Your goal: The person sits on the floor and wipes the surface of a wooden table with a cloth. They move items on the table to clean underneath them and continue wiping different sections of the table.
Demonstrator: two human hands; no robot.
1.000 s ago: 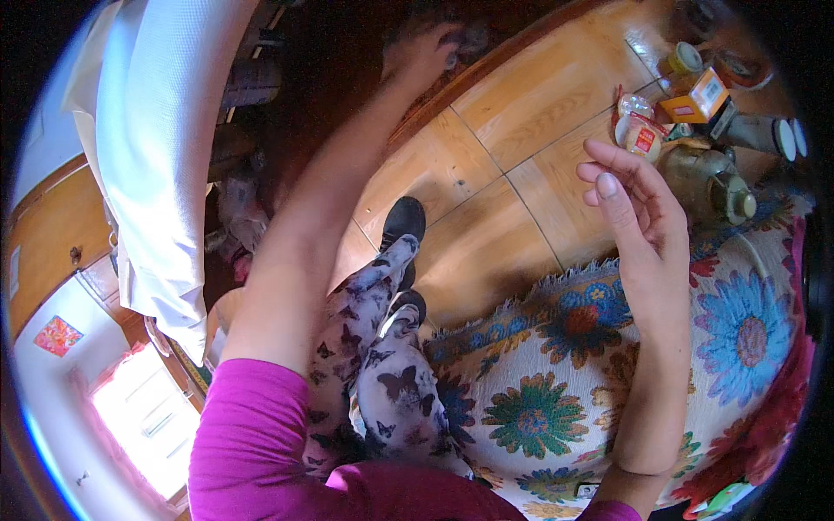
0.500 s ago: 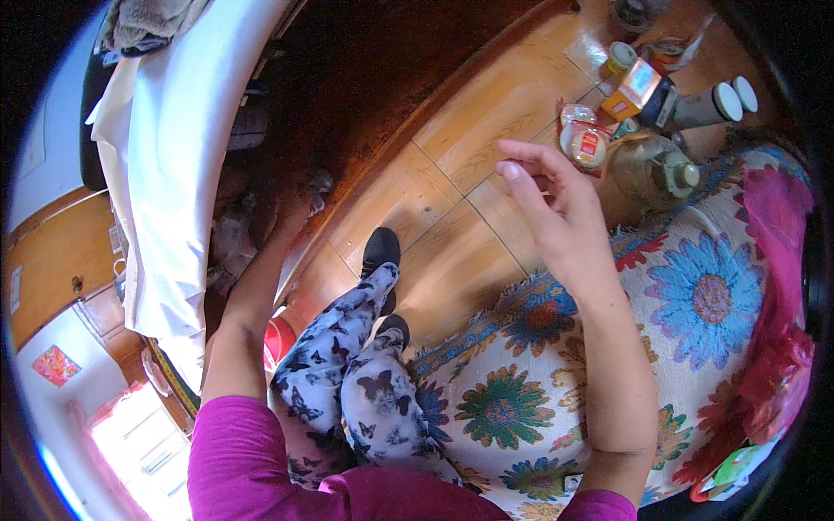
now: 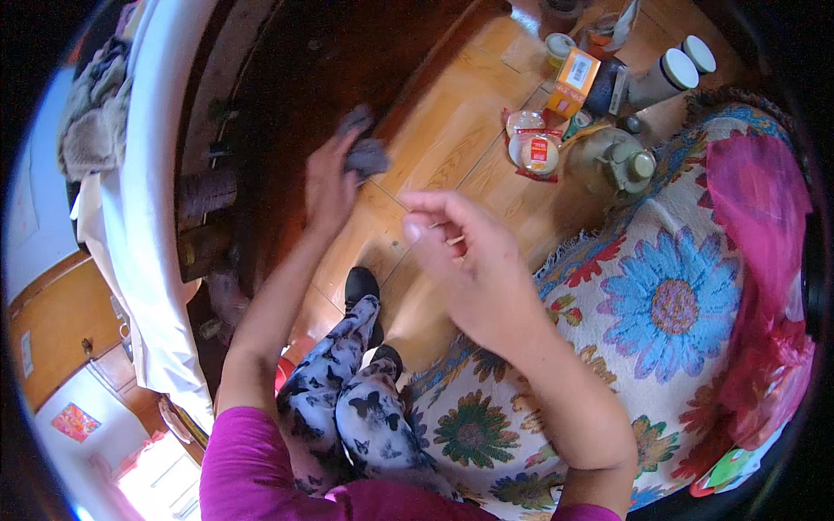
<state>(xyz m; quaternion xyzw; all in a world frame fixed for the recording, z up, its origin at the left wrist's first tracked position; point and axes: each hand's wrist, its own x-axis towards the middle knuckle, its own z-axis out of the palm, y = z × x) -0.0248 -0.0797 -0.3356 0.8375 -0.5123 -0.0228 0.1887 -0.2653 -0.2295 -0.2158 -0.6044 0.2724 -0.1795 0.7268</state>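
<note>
My left hand [image 3: 330, 189] is raised beside the dark brown wooden furniture. Its fingers are closed on a small, dark grey, soft-looking bundle [image 3: 367, 157]; motion blurs it, so its exact kind cannot be made out. To the right, my right hand [image 3: 476, 265] hovers above the tiled floor, fingers loosely curled and thumb apart, with nothing visible in it. Beyond it on the floor lie red-and-clear packets of round, pale food [image 3: 536, 152], next to an orange box [image 3: 573, 82] and a large, greenish clear jug [image 3: 608, 165] with a pale cap.
Two grey canisters with white lids [image 3: 665, 80] and a small lidded jar [image 3: 559, 48] stand farther back. A flowered woven cover [image 3: 565, 408] spreads at the right, with pink sheer fabric [image 3: 756, 200] on it. White cloth [image 3: 139, 252] hangs at the left.
My left hand has come up and to the right out of the dark space under the furniture, carrying the grey bundle. My right hand has moved left and lower in view. The view has shifted.
</note>
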